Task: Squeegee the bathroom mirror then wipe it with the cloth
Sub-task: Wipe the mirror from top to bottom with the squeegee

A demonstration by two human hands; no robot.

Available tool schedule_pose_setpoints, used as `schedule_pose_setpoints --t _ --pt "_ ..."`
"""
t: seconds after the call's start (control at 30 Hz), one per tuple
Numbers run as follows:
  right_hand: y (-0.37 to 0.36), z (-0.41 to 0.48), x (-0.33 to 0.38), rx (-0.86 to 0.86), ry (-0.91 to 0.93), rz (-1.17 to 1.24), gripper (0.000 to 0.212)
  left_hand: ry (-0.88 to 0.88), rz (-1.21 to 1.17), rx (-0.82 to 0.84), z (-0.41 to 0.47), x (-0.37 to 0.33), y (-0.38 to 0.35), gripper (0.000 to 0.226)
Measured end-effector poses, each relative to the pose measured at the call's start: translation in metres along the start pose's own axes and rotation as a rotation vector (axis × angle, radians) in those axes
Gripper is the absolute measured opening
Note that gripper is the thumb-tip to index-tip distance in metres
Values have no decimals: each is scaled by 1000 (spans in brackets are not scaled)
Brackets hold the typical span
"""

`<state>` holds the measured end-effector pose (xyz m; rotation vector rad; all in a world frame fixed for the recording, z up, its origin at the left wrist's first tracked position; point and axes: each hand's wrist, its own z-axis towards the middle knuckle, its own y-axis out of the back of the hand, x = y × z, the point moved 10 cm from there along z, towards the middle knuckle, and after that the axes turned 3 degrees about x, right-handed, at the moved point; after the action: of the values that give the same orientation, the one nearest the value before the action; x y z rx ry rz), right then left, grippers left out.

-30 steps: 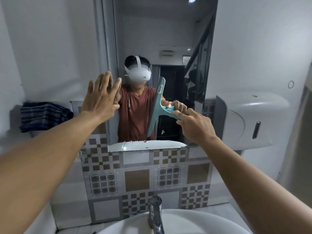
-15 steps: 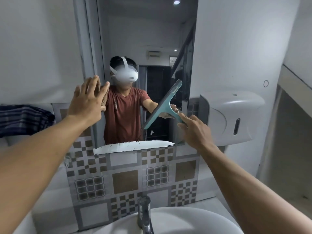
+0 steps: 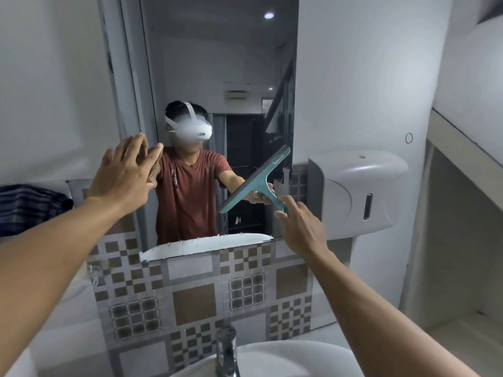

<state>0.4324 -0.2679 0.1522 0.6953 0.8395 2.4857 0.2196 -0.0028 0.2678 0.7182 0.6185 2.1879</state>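
Observation:
The tall narrow mirror [image 3: 239,63] hangs on the wall ahead, its lower edge chipped. My right hand [image 3: 299,227] grips the handle of a teal squeegee [image 3: 255,180], whose blade lies slanted against the mirror's lower right part. My left hand [image 3: 125,175] is flat, fingers spread, pressed against the mirror's left edge. A dark striped cloth [image 3: 30,208] lies folded on a ledge at the far left, apart from both hands.
A white wall dispenser [image 3: 359,191] sits just right of the mirror, close to the squeegee. Patterned tiles [image 3: 196,295] run below the mirror. A chrome tap [image 3: 226,349] and white basin [image 3: 285,357] lie beneath my arms. A ledge and recess are at the far right.
The squeegee has tilted from nearly upright to a strong slant and slid right toward the mirror's edge. My view has shifted right. My left hand stays pressed at the mirror's left side.

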Motion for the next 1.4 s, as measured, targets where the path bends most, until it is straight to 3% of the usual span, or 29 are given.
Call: schedule_pose_setpoints --t 0.43,0.6,0.87,1.1,1.4 --pt "-38 -42 9 38 -243 272 20 -19 12 -8 1 11 18 88" --pt "-58 -60 25 12 -359 462 11 -19 18 -9 0 10 20 87" --pt "-106 -85 79 25 -557 840 13 -56 -7 -5 0 7 15 90" --pt "-131 -95 122 15 -531 948 13 -73 15 -3 1 10 14 84" --pt "-133 -98 144 68 -382 808 12 -150 62 27 9 0 13 93"
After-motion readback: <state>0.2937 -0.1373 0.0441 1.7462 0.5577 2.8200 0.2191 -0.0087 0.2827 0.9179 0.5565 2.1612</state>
